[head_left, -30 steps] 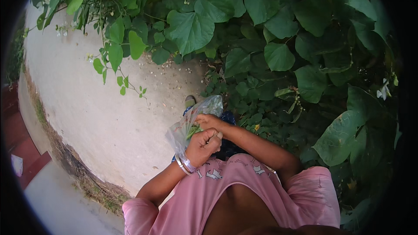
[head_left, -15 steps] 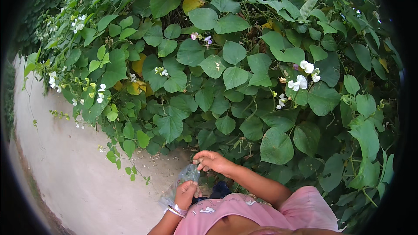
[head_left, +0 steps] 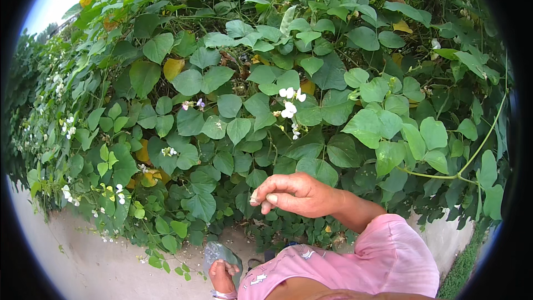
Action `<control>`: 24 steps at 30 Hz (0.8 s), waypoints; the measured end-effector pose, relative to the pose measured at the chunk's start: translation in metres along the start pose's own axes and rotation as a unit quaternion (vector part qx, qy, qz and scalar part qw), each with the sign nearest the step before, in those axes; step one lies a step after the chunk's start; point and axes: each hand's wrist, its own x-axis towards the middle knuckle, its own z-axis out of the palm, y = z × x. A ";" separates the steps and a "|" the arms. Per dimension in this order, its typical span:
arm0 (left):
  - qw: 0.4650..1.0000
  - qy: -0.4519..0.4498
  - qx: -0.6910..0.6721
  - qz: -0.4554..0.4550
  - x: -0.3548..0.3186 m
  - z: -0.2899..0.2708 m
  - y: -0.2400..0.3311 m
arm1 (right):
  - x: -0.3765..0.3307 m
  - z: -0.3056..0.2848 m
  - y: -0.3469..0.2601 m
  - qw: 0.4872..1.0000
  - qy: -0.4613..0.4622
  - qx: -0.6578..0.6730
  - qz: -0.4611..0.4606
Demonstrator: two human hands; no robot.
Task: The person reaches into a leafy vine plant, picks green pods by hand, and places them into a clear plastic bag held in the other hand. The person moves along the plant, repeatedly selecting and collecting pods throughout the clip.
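In front of the leafy vine, my right hand [head_left: 297, 193] hangs in the air with its fingers bent inward and thumb drawn close to them. Whether anything small is between the fingertips is hidden. Lower down, beside my pink top, my left hand [head_left: 223, 275] is closed on a clear plastic bag [head_left: 214, 251]. The bag's contents are too unclear to tell. Just beyond my right hand are broad green leaves [head_left: 316, 171] and a cluster of white flowers [head_left: 288, 110] on the vine.
The dense climbing vine [head_left: 200, 205] spans most of the view, with several yellow leaves and small purple flowers [head_left: 193, 104]. A long bare stem [head_left: 444, 176] sticks out at the right. Pale ground [head_left: 100, 266] runs along the vine's foot, with green low growth [head_left: 461, 266] at the lower right.
My right hand has left the bag's mouth and risen up and right toward the vine. My left hand, with the bag, now sits lower. The view has shifted to the right and up.
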 end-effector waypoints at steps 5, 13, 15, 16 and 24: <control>1.000 0.000 -0.014 -0.001 -0.003 -0.007 0.007 | 0.010 -0.038 -0.045 0.956 0.250 -0.007 -0.155; 0.998 -0.048 -0.005 -0.051 0.001 0.005 -0.005 | 0.112 -0.172 -0.059 0.845 0.434 -0.268 -0.158; 0.997 -0.046 -0.010 -0.053 0.006 0.003 -0.018 | 0.114 -0.207 -0.042 0.793 0.487 -0.356 -0.084; 0.998 -0.044 -0.020 -0.050 0.007 0.002 -0.020 | 0.110 -0.214 -0.041 0.784 0.510 -0.338 -0.104; 0.996 0.001 -0.059 -0.066 0.010 0.029 -0.019 | 0.068 -0.265 -0.043 0.830 0.498 -0.222 -0.116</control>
